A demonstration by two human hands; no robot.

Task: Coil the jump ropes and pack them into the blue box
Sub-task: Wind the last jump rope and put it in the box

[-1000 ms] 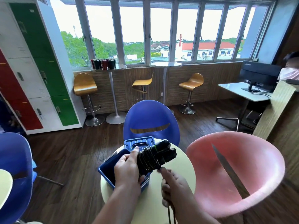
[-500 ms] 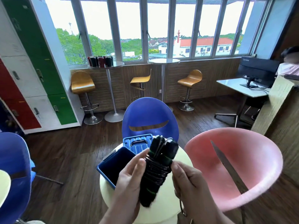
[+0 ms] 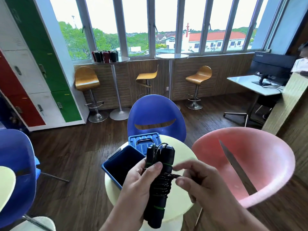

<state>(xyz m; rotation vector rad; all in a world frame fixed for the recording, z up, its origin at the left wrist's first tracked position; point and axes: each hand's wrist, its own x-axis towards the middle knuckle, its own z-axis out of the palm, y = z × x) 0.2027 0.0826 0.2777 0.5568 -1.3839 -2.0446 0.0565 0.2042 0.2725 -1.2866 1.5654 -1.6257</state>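
A black jump rope [image 3: 160, 185] with green rings has its two handles side by side and its cord wound around them. My left hand [image 3: 140, 182] grips the bundle upright, thumb across the front. My right hand [image 3: 198, 179] pinches the loose end of the cord at the bundle's right side. The open blue box [image 3: 110, 165] stands on the small round pale yellow table [image 3: 181, 197], just left of and behind the bundle; its inside looks dark. The blue lid [image 3: 145, 142] with a handle lies behind the box.
A blue chair [image 3: 156, 114] stands behind the table, a pink chair [image 3: 250, 164] at the right, another blue chair [image 3: 15, 172] at the left. Bar stools, high tables and coloured lockers [image 3: 33, 64] line the far side. A desk with a monitor [image 3: 271, 67] is at the right.
The bundle has gone from lying over the box to standing upright in front of it. My right hand has come up from the table to the cord at the bundle's side.
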